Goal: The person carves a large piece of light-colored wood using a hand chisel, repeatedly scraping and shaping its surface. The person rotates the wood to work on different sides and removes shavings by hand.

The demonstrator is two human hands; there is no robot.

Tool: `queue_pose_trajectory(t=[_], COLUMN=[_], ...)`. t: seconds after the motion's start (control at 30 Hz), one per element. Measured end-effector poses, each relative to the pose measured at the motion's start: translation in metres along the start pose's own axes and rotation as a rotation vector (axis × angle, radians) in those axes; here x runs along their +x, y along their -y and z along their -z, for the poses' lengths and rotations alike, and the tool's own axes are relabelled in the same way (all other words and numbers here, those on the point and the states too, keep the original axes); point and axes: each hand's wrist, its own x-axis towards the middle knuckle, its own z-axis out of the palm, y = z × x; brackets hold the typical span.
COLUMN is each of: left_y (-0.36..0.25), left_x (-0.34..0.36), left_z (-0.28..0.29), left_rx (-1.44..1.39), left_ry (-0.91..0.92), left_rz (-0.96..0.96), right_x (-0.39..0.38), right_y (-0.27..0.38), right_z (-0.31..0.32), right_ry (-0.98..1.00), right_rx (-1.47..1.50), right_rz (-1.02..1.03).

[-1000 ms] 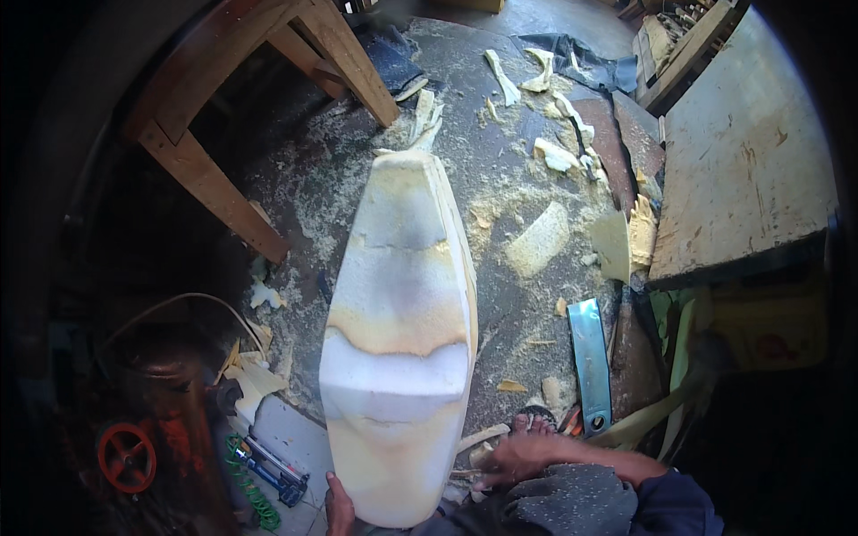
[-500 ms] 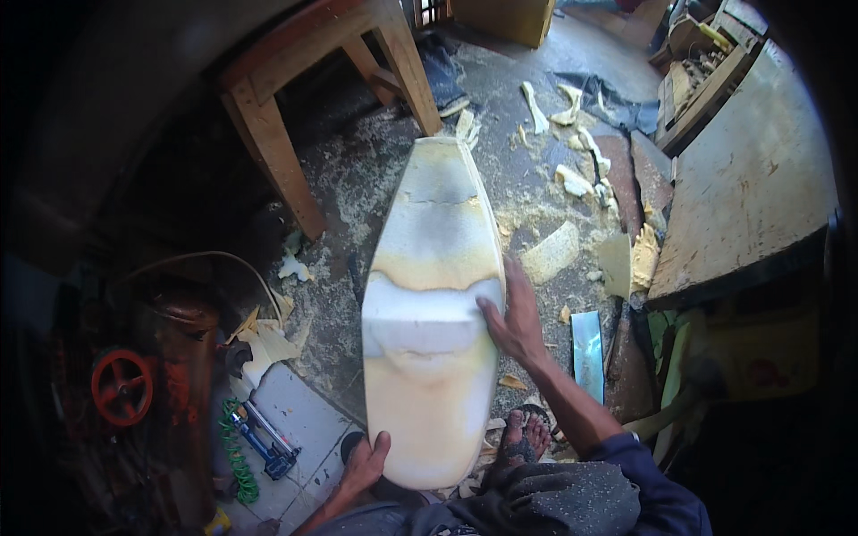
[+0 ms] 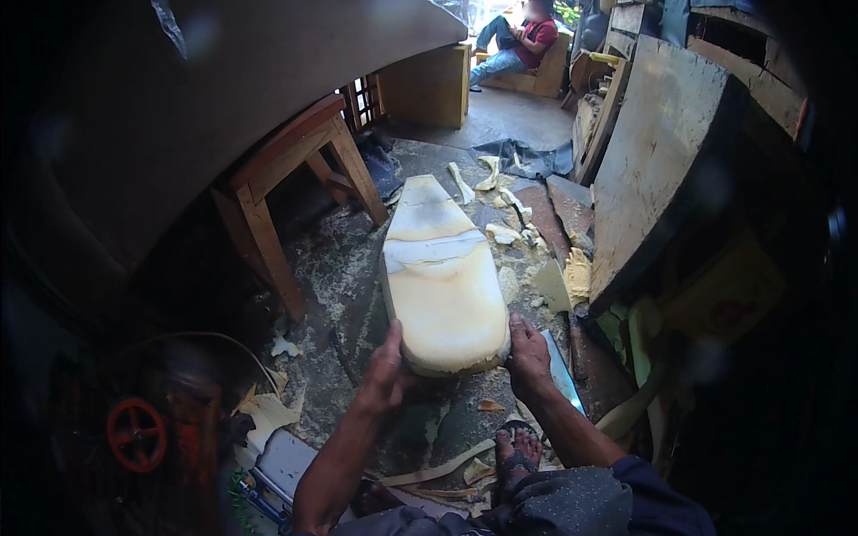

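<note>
A long, cream-coloured foam seat pad [image 3: 447, 304] is held out in front of me, its wide rounded end toward me and its narrow end pointing away. A paler band with a stepped ridge crosses it. My left hand [image 3: 386, 371] grips the near left edge, thumb on the side and fingers partly hidden beneath. At the near right edge my right hand [image 3: 527, 353] is closed round the side, its fingertips also out of sight below the foam.
Foam offcuts [image 3: 503, 234] and crumbs litter the floor. A wooden stool [image 3: 295, 152] stands left, a pale board [image 3: 657, 152] leans right. Lower left is a machine with a red handwheel [image 3: 137, 435]. A person [image 3: 527, 45] sits far back.
My right hand has moved from the pad's middle to its near right edge, and my left has shifted up. The pad is now raised farther forward and tilted; the view has lifted.
</note>
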Motion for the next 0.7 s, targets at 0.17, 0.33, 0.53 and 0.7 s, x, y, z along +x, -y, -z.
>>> queue_pose_trajectory(t=[0.17,0.33,0.53,0.7], left_y=[-0.012,-0.010,0.039,0.095], left_x=[-0.007,-0.013,-0.033,-0.117], left_z=[-0.006,-0.020,0.031,0.134], left_rx=[-0.261,-0.252,0.041,-0.057], left_ry=[0.006,-0.023,-0.015,-0.142], left_rz=[-0.012,-0.081,0.020,0.366], right_x=[-0.013,-0.013,0.001,-0.005], right_y=[0.035,0.033,-0.028,-0.092], right_z=[-0.013,-0.003,0.068,0.160], right_ry=[0.071,0.104,0.274,-0.124], right_rx=[0.242,0.232,-0.567,-1.700], right_rz=[0.006,-0.030,-0.040,-0.030])
